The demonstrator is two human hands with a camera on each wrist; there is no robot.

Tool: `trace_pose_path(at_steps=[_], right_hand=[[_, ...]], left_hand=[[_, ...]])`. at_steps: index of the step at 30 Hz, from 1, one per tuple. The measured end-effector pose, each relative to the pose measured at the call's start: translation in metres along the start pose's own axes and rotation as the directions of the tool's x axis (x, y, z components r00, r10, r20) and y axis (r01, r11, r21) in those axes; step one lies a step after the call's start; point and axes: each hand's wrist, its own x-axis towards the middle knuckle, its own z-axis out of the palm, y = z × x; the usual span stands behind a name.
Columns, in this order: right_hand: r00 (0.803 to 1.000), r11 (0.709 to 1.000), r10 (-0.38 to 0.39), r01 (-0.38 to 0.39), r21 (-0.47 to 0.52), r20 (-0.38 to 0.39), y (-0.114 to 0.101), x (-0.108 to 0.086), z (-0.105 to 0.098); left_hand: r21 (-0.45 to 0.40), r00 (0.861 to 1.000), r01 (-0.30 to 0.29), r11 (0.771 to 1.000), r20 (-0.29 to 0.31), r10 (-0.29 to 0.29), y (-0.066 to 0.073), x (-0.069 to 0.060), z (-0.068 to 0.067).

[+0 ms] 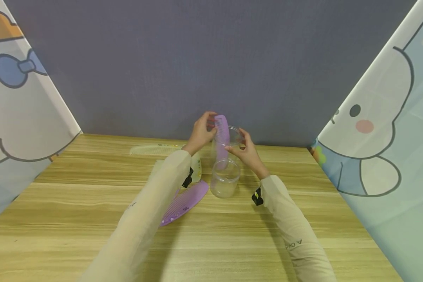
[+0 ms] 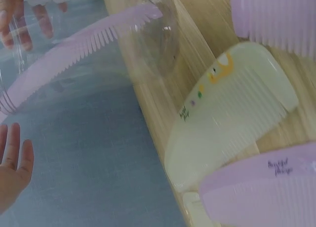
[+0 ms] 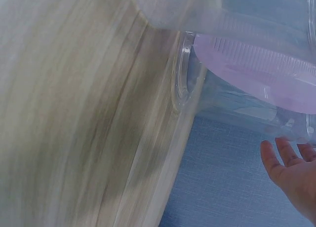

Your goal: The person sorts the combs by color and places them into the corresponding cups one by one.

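So this person's got both arms stretched out over the table [image 1: 282, 231], hands in close to the back jar [image 1: 237, 138] from either side. The comb [image 1: 222, 135] — a purple one — is standing nearly upright inside it, top end poking out past the rim, teeth facing the left hand [image 1: 200, 133].

That left hand is up high, right by the comb's top. In the left wrist view its fingers are pretty much straight, just beside the comb's end and not wrapped round it, so the grip looks released.

The right hand [image 1: 247, 153] sits lower, on the other side of the jar. Thumb's across the front, fingers spread up the far side toward the rim, so it's got the jar in a loose grasp. Its wrist is low, with the forearm angling in from the lower right.

The front jar [image 1: 220, 189] is clear too and stands just in front of that one. Over under the left forearm there's a bunch of other combs — a purple spare [image 1: 187, 200] near the front jar, a pale spare [image 2: 222, 121] lying close to it, partly behind the sleeve [image 1: 151, 203] in the head view.
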Motion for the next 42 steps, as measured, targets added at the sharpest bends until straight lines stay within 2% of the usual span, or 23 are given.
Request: trace_pose_path(at_steps=[8,13,21,27,37,42], right_hand=[[1.0,1.0,0.005,-0.005,0.011,-0.002,0.0,0.0,-0.001],[1.0,1.0,0.007,-0.007,0.018,-0.002,0.001,-0.001,-0.001],[1.0,1.0,-0.001,0.001,0.018,-0.004,0.002,-0.001,-0.001],[1.0,1.0,0.006,-0.006,0.005,0.0,0.0,-0.001,-0.002],[1.0,1.0,0.001,-0.002,0.016,0.008,-0.001,-0.001,-0.001],[1.0,1.0,0.003,-0.003,0.014,0.01,0.0,0.0,0.0]], left_hand=[[-0.004,0.999,-0.034,0.999,0.034,0.034,-0.008,-0.006,-0.011],[0.025,0.996,-0.054,0.998,0.073,0.052,-0.013,-0.012,-0.017],[0.072,0.992,-0.041,0.997,0.125,0.032,-0.028,-0.022,-0.026],[0.107,0.987,-0.055,0.993,0.153,0.038,-0.04,-0.03,-0.034],[0.19,0.968,0.007,0.982,0.246,-0.055,-0.055,-0.048,-0.052],[0.283,0.956,0.051,0.958,0.262,-0.128,-0.063,-0.058,-0.06]])
